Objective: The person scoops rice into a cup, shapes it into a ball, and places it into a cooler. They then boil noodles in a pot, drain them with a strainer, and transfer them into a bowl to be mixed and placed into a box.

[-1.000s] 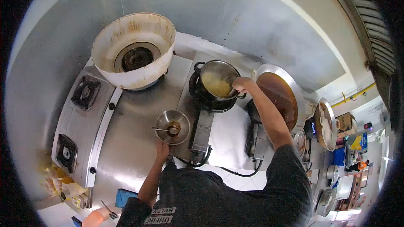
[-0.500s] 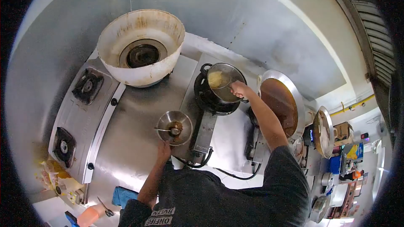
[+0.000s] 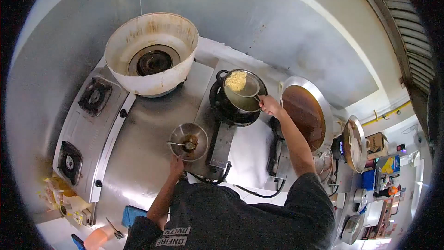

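Note:
My right hand (image 3: 270,105) is closed round the handle of a round strainer (image 3: 251,86), which is over the dark pot (image 3: 245,105). Pale yellow noodles (image 3: 236,81) lie at the strainer's left side. My left hand (image 3: 176,165) holds the near edge of a metal bowl (image 3: 200,135), its fingers partly hidden by the rim. Brown sauce (image 3: 190,150) and a metal spoon (image 3: 175,143) are inside the bowl, with the spoon's handle resting over the left rim.
A large white ring (image 3: 175,76) surrounds a burner at the back left. Beside it is a two-burner stove (image 3: 96,132). A wide pan of brown liquid (image 3: 303,115) stands on the right. Scissors (image 3: 115,229) and a blue cloth (image 3: 132,215) lie at the lower left.
The strainer has risen and tilted in my right hand, and the noodles now show more clearly. The bowl and my left hand have shifted slightly left in view.

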Available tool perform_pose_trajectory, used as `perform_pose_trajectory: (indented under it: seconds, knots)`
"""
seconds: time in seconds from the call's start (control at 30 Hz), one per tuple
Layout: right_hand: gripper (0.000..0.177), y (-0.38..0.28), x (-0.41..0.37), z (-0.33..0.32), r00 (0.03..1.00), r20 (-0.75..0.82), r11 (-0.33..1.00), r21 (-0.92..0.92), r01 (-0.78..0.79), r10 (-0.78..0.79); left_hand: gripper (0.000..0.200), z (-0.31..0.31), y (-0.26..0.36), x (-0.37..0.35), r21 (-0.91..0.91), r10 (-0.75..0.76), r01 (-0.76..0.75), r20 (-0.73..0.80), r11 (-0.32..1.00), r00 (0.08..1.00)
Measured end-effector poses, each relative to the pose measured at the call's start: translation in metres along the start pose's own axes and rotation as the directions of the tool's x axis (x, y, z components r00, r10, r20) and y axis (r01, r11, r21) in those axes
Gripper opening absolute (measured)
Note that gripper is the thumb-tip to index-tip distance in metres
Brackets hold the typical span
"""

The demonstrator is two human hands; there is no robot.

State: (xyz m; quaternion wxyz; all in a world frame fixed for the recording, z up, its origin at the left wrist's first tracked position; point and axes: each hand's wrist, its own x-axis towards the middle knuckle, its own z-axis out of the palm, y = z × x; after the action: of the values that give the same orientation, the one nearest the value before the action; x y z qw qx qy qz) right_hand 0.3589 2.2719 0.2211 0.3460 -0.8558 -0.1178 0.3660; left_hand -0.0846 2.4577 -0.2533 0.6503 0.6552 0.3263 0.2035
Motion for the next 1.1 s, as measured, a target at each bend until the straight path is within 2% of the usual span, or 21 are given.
perform_pose_trajectory:
  seconds: [0.07, 0.17, 0.27, 0.37, 0.4, 0.43, 0.5, 0.6, 0.63, 0.67, 0.7, 0.8, 0.83, 0.87, 0.9, 0.93, 0.97, 1.0, 1.03, 1.07, 1.1]
  knots:
    - [0.042, 0.008, -0.010, -0.001, 0.999, -0.020, 0.998, 0.058, 0.028, -0.027, 0.046, 0.010, 0.168, -0.030, 0.185, -0.072, 0.073, -0.014, 0.980, 0.997]
    - [0.043, 0.016, -0.030, -0.004, 0.999, -0.023, 0.989, 0.139, 0.048, -0.045, 0.035, 0.002, 0.054, 0.004, 0.032, -0.155, 0.154, 0.028, 0.988, 0.988]
    - [0.043, 0.030, -0.033, -0.016, 0.994, -0.072, 0.993, 0.076, 0.086, -0.081, 0.039, 0.017, 0.165, -0.024, -0.137, -0.239, 0.226, -0.087, 0.964, 0.967]
    - [0.038, 0.005, -0.035, -0.033, 0.999, -0.052, 0.990, -0.139, -0.023, 0.016, 0.044, 0.008, 0.046, -0.001, -0.024, -0.044, 0.043, -0.022, 0.999, 0.999]
    - [0.038, 0.006, -0.014, -0.038, 0.999, -0.051, 0.991, -0.134, -0.024, 0.017, 0.044, 0.008, 0.058, -0.003, -0.019, -0.043, 0.043, -0.020, 0.999, 0.999]
    - [0.032, 0.015, 0.026, -0.043, 1.000, 0.029, 0.889, -0.458, 0.021, -0.009, 0.048, 0.011, 0.084, -0.007, 0.042, -0.129, 0.129, -0.010, 0.991, 0.992]
    - [0.018, 0.031, 0.080, -0.046, 0.981, 0.193, 0.398, -0.902, 0.166, 0.028, 0.052, 0.012, 0.088, -0.008, 0.104, -0.216, 0.216, -0.003, 0.971, 0.976]
    - [0.018, -0.031, 0.038, -0.026, 0.948, 0.296, 0.279, -0.925, 0.256, 0.113, 0.053, 0.011, 0.064, 0.005, -0.016, -0.022, 0.020, -0.089, 1.000, 0.996]
    - [0.018, -0.031, 0.041, -0.024, 0.948, 0.298, 0.276, -0.926, 0.258, 0.114, 0.054, 0.011, 0.090, -0.003, 0.204, -0.049, 0.066, -0.087, 0.977, 0.995]
    - [0.018, -0.026, 0.047, -0.022, 0.961, 0.243, 0.407, -0.897, 0.173, 0.128, 0.054, 0.011, 0.114, -0.012, 0.413, -0.081, 0.110, -0.087, 0.904, 0.993]
    - [0.018, -0.017, 0.055, -0.022, 0.970, 0.187, 0.527, -0.846, 0.080, 0.153, 0.054, 0.010, 0.130, -0.020, 0.408, -0.089, 0.115, -0.082, 0.906, 0.993]
    - [0.020, 0.006, 0.099, -0.022, 0.970, 0.032, 0.800, -0.572, -0.181, 0.242, 0.052, 0.010, 0.184, -0.030, 0.211, -0.235, 0.229, 0.003, 0.950, 0.972]
    - [0.018, 0.018, 0.121, -0.020, 0.983, 0.062, 0.823, -0.558, -0.110, 0.174, 0.052, 0.014, 0.207, -0.037, 0.053, -0.269, 0.270, -0.038, 0.961, 0.963]
    - [0.016, 0.034, 0.152, -0.020, 0.985, 0.174, 0.755, -0.647, 0.104, 0.014, 0.052, 0.016, 0.219, -0.039, -0.107, -0.306, 0.297, -0.074, 0.949, 0.949]
    - [0.015, 0.050, 0.187, -0.020, 0.933, 0.321, 0.497, -0.790, 0.360, -0.166, 0.052, 0.013, 0.195, -0.036, -0.109, -0.306, 0.297, -0.079, 0.949, 0.949]
    - [0.014, 0.064, 0.218, -0.018, 0.879, 0.396, 0.295, -0.834, 0.466, -0.267, 0.050, 0.010, 0.143, -0.027, -0.091, -0.249, 0.244, -0.047, 0.966, 0.967]
    - [0.014, 0.087, 0.236, -0.025, 0.880, 0.393, 0.295, -0.836, 0.463, -0.268, 0.049, 0.008, 0.097, -0.019, -0.075, -0.189, 0.188, -0.012, 0.979, 0.982]
    - [0.019, 0.111, 0.248, -0.036, 0.947, 0.298, 0.907, -0.354, 0.229, -0.123, 0.049, 0.007, 0.065, -0.011, -0.078, -0.184, 0.183, -0.009, 0.980, 0.983]
    - [0.024, 0.120, 0.253, -0.042, 0.942, 0.332, 0.920, 0.349, -0.175, 0.053, 0.054, 0.005, 0.037, -0.001, 0.231, -0.150, 0.161, -0.068, 0.960, 0.986]
    - [0.024, 0.091, 0.217, -0.031, 0.959, 0.283, 0.996, 0.087, -0.025, -0.001, 0.059, 0.002, 0.024, 0.004, 0.520, -0.101, 0.147, -0.116, 0.841, 0.988]
    - [0.025, 0.062, 0.184, -0.021, 0.971, 0.232, 0.966, -0.235, 0.111, -0.055, 0.057, 0.004, 0.064, -0.006, 0.408, -0.166, 0.192, -0.100, 0.892, 0.981]
